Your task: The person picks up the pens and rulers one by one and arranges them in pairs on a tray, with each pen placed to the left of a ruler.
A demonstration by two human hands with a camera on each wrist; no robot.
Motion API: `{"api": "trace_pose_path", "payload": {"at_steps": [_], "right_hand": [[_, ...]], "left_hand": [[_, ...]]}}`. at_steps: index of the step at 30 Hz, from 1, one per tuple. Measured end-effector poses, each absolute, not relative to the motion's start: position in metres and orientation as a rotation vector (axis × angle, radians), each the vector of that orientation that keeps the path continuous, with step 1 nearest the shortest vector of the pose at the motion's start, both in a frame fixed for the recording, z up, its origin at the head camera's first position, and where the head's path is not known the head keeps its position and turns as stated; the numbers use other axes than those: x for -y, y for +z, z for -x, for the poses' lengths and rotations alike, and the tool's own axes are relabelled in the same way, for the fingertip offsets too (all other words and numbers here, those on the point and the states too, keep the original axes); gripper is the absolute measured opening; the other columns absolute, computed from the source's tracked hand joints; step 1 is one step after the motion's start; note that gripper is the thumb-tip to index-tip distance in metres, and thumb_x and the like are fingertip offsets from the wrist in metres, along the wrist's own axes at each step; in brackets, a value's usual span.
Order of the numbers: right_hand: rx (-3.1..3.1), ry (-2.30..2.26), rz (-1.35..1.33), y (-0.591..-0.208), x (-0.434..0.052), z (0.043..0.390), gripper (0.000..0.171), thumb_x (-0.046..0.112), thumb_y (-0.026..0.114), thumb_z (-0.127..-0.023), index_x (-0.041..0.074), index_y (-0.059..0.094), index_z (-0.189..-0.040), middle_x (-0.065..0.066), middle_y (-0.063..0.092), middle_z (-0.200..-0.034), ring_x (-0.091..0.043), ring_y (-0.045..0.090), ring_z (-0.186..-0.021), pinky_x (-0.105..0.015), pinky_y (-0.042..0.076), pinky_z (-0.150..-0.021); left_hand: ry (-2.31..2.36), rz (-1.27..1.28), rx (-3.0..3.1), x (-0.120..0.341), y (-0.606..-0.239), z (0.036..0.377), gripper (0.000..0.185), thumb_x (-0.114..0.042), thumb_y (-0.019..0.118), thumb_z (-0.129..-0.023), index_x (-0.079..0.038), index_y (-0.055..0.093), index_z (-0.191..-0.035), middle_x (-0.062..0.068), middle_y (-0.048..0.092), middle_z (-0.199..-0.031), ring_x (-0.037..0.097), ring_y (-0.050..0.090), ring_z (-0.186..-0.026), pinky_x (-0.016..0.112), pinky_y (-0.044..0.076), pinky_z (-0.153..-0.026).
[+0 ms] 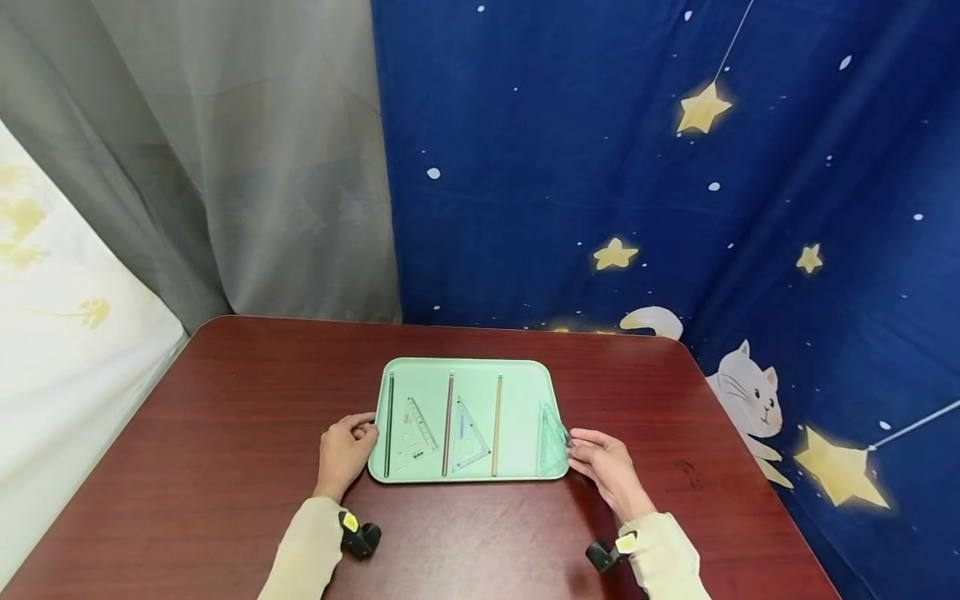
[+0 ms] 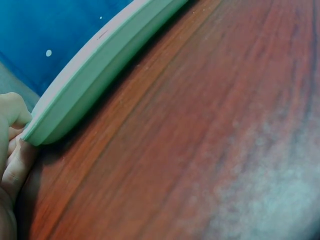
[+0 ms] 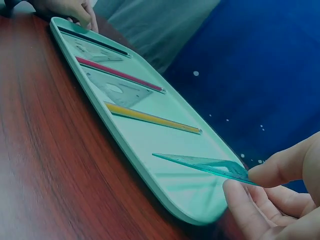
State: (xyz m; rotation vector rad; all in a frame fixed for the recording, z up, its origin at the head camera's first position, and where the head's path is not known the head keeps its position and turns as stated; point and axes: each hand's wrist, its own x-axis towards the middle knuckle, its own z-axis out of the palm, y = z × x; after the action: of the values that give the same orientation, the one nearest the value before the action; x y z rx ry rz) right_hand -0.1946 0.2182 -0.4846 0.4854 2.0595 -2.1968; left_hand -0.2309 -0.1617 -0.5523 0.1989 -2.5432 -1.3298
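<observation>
A light green tray (image 1: pixel 522 396) lies on the table, its left rim pinched between the thumb and fingers of my left hand (image 1: pixel 347 452). My right hand (image 1: pixel 606 468) pinches one corner of a translucent green set square (image 3: pixel 207 164), tilted above the right end of the tray in the right wrist view. On the tray, from left to right, lie a black pencil (image 1: pixel 389 425), a clear set square (image 1: pixel 424 427), a red pencil (image 1: pixel 448 425), a second clear set square (image 1: pixel 477 442) and a yellow pencil (image 1: pixel 497 425).
The dark red wooden table (image 1: pixel 225 450) extends around the tray. A grey curtain (image 1: pixel 300 167) and a blue starry curtain (image 1: pixel 540 167) hang behind it; a white cloth (image 1: pixel 60 350) hangs at the left. Both wrists wear small black cameras.
</observation>
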Motion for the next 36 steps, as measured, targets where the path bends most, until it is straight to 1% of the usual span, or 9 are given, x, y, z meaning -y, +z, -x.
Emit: {"api": "trace_pose_path", "payload": {"at_steps": [6, 13, 20, 25, 30, 36], "right_hand": [[-2.08, -2.186, -0.494, -0.491, -0.208, 0.2, 0.046, -0.015, 0.053, -0.08, -0.02, 0.047, -0.125, -0.006, 0.067, -0.086, -0.008, 0.064, -0.073, -0.021, 0.053, -0.066], [-2.105, -2.151, -0.508, -0.496, -0.199, 0.204, 0.042, -0.015, 0.053, -0.08, -0.018, 0.051, -0.122, -0.013, 0.067, -0.095, -0.011, 0.066, -0.078, -0.022, 0.054, -0.068], [-2.114, -2.157, -0.512, -0.501, -0.195, 0.209, 0.04, -0.016, 0.054, -0.08, -0.019, 0.052, -0.119, -0.012, 0.069, -0.09, -0.01, 0.066, -0.075, -0.022, 0.054, -0.067], [-2.146, -2.122, -0.515, -0.503, -0.192, 0.212, 0.037, -0.015, 0.054, -0.08, -0.017, 0.054, -0.118, -0.011, 0.069, -0.089, -0.01, 0.066, -0.075, -0.022, 0.054, -0.067], [-2.178, -2.096, -0.523, -0.504, -0.189, 0.213, 0.034, -0.015, 0.056, -0.081, -0.017, 0.056, -0.115, -0.015, 0.07, -0.092, -0.011, 0.067, -0.076, -0.023, 0.054, -0.067], [-2.303, -2.0, -0.511, -0.502, -0.183, 0.212, 0.032, -0.012, 0.058, -0.079, -0.017, 0.059, -0.111, -0.022, 0.07, -0.096, -0.009, 0.064, -0.076, -0.023, 0.052, -0.067]], "left_hand": [[-1.333, -0.197, 2.545, 0.161, -0.553, 0.231, 0.026, -0.01, 0.059, -0.085, -0.006, 0.073, -0.107, 0.006, 0.065, -0.076, 0.011, 0.05, -0.059, 0.024, 0.04, -0.062], [-1.344, -0.19, 2.553, 0.16, -0.553, 0.233, 0.026, -0.011, 0.059, -0.085, -0.007, 0.072, -0.108, 0.006, 0.066, -0.079, 0.012, 0.051, -0.061, 0.025, 0.04, -0.064], [-1.338, -0.2, 2.561, 0.158, -0.553, 0.233, 0.026, -0.011, 0.059, -0.085, -0.007, 0.073, -0.107, 0.006, 0.065, -0.078, 0.011, 0.05, -0.06, 0.025, 0.04, -0.063], [-1.33, -0.2, 2.552, 0.159, -0.553, 0.232, 0.026, -0.01, 0.059, -0.084, -0.007, 0.073, -0.105, 0.005, 0.064, -0.076, 0.01, 0.05, -0.06, 0.024, 0.04, -0.063], [-1.332, -0.206, 2.549, 0.16, -0.553, 0.233, 0.026, -0.01, 0.059, -0.084, -0.007, 0.073, -0.105, 0.005, 0.064, -0.076, 0.011, 0.05, -0.06, 0.024, 0.04, -0.063], [-1.314, -0.208, 2.546, 0.161, -0.554, 0.233, 0.026, -0.01, 0.059, -0.084, -0.007, 0.074, -0.105, 0.005, 0.064, -0.075, 0.011, 0.05, -0.06, 0.025, 0.04, -0.063]]}}
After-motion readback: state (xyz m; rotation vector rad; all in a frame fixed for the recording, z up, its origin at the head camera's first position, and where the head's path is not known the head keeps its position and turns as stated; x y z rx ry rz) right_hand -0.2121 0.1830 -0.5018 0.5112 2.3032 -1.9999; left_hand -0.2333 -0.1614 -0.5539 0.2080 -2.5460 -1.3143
